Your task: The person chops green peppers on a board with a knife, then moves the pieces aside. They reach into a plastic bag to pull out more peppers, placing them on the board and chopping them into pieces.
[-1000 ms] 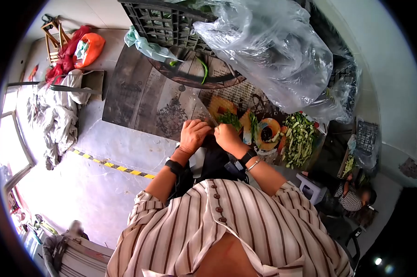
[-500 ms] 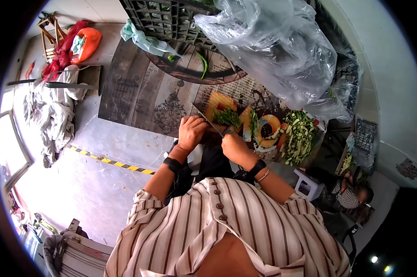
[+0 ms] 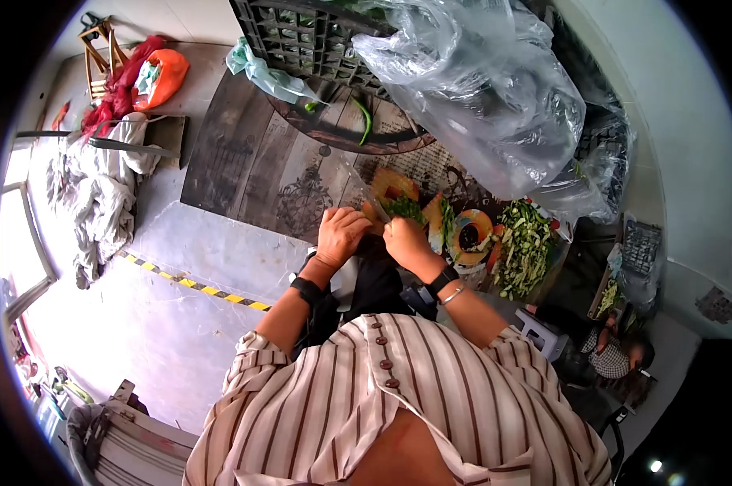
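Observation:
My right hand point(image 3: 406, 241) is closed round the handle of a knife point(image 3: 371, 194), whose blade points away from me to the upper left and looks blurred. Close beside it, my left hand point(image 3: 341, 236) has its fingers curled together at the table edge; whatever is under them is hidden. Sliced green pieces point(image 3: 406, 209) lie just beyond my right hand on the patterned tabletop point(image 3: 256, 154). Farther right is a larger heap of chopped green peppers point(image 3: 524, 251). One whole green chilli point(image 3: 366, 125) lies beyond the blade.
A black plastic crate point(image 3: 301, 40) and a large clear plastic bag point(image 3: 479, 89) stand along the far side. A pale green bag point(image 3: 264, 73) lies near the crate. At the right, another person point(image 3: 610, 356) is low down near a grey stool point(image 3: 540, 332).
My right hand and the knife have moved away from my body and slightly left, nearer my left fingers. My left hand stays nearly in place. The whole view has shifted a little.

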